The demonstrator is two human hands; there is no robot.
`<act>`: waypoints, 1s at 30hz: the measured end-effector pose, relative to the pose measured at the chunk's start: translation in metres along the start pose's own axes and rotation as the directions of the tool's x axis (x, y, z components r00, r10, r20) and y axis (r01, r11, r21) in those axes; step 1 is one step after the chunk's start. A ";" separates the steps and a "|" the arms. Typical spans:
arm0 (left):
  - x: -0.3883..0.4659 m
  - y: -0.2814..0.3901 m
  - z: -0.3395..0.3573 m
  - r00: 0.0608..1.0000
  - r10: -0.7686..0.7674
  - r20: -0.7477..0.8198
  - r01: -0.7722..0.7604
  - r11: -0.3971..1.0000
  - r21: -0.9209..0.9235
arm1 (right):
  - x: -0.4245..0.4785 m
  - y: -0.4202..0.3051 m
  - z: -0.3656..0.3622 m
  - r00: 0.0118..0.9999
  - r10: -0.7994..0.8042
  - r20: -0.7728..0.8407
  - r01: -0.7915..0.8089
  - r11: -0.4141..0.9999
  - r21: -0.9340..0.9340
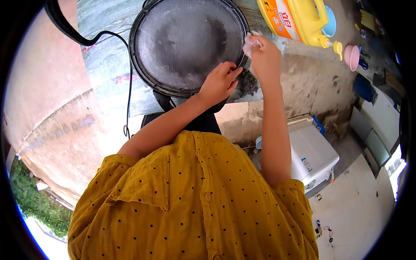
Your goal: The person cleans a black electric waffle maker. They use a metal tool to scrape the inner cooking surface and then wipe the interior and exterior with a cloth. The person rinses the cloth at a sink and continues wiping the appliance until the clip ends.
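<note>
A round, dark electric griddle pan (185, 42) with a dimpled surface lies face up before me. My left hand (221, 79) rests at its lower right rim with the fingers bent and apart, gripping nothing that I can see. At the pan's right edge, my right hand (266, 53) pinches a crumpled whitish-pink cloth (251, 45) against the rim. Just below that hand, a dark wiry scouring pad (248, 84) lies on the table, partly covered by the cloth and wrist.
A yellow detergent jug with a pump (308, 19) lies in view at upper right, near a blue basin (330, 21) and a pink bowl (352, 57). A black cable (130, 74) runs down left of the pan over the wood-patterned tabletop (104, 61). A white washing machine (312, 149) stands at right.
</note>
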State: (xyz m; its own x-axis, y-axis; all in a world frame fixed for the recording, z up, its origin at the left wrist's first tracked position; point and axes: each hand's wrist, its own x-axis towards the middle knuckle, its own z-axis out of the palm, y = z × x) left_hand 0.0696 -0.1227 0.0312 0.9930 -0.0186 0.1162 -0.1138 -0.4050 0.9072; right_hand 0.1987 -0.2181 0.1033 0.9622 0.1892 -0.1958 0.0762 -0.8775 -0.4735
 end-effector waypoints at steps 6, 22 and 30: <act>-0.001 -0.002 0.001 1.000 0.012 -0.015 -0.012 1.000 -0.017 | 0.005 -0.011 -0.001 0.997 0.031 0.074 -0.017 0.984 -0.180; -0.025 -0.011 -0.075 0.928 -0.358 -0.107 0.305 0.891 -0.336 | -0.066 0.098 0.023 0.993 0.094 -0.065 -0.063 0.927 0.369; -0.048 -0.006 -0.101 0.857 -0.515 0.028 0.489 0.793 -0.363 | -0.080 0.099 0.007 0.930 0.364 0.050 -0.299 0.673 0.676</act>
State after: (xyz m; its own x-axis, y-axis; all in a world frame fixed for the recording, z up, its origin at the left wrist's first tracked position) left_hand 0.0195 -0.0270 0.0613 0.9101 0.1675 -0.3790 0.3843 0.0011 0.9232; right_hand 0.1275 -0.3165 0.0661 0.9098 -0.1211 -0.3970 -0.4134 -0.3492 -0.8409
